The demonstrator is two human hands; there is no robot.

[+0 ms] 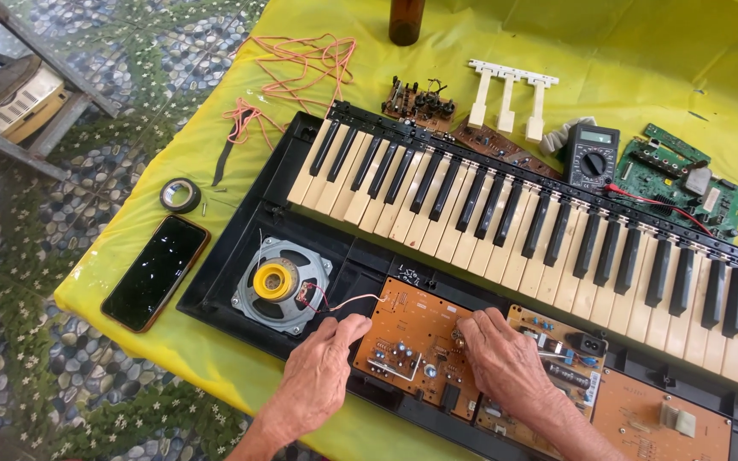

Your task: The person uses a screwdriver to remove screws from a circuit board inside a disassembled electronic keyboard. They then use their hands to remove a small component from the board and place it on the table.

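Currently the keyboard (506,213) lies opened at the table's (215,154) near edge, speaker (281,284) exposed. Left hand (322,363), fingers loosely curled, and right hand (506,358), fingertips pressing, both touch the orange circuit board (412,329). Reassembly remains undone.
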